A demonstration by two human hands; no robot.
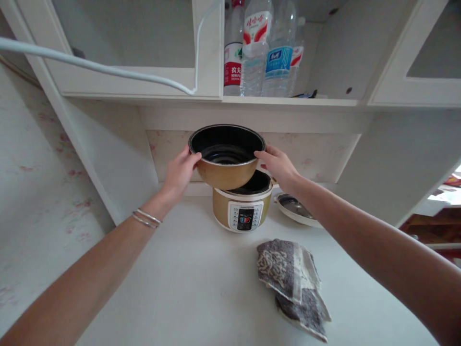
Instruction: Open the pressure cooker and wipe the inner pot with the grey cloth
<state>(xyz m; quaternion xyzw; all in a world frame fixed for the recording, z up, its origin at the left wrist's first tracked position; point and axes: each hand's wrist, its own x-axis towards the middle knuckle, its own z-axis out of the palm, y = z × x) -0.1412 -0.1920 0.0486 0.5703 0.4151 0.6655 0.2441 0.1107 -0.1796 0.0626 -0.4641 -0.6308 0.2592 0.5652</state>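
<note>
Between my two hands hangs a rice cooker inner pot [227, 174], gold outside and black inside, with its mouth tipped a little toward me. My left hand [179, 174] grips its left rim, thumb over the edge. On the opposite rim my right hand [278, 164] pinches the pot the same way. Below and slightly right stands the gold and white rice cooker body [222, 210], uncovered, its dark inside partly hidden by the raised pot. The cooker lid [293, 206] lies on the counter to its right, partly behind my right forearm.
A crumpled grey and white towel [288, 274] lies on the white counter [180, 288] in front of the cooker. Several plastic bottles [255, 53] stand in the cabinet above. A white cable [118, 71] hangs across the upper left. Cabinet side panels flank the work area.
</note>
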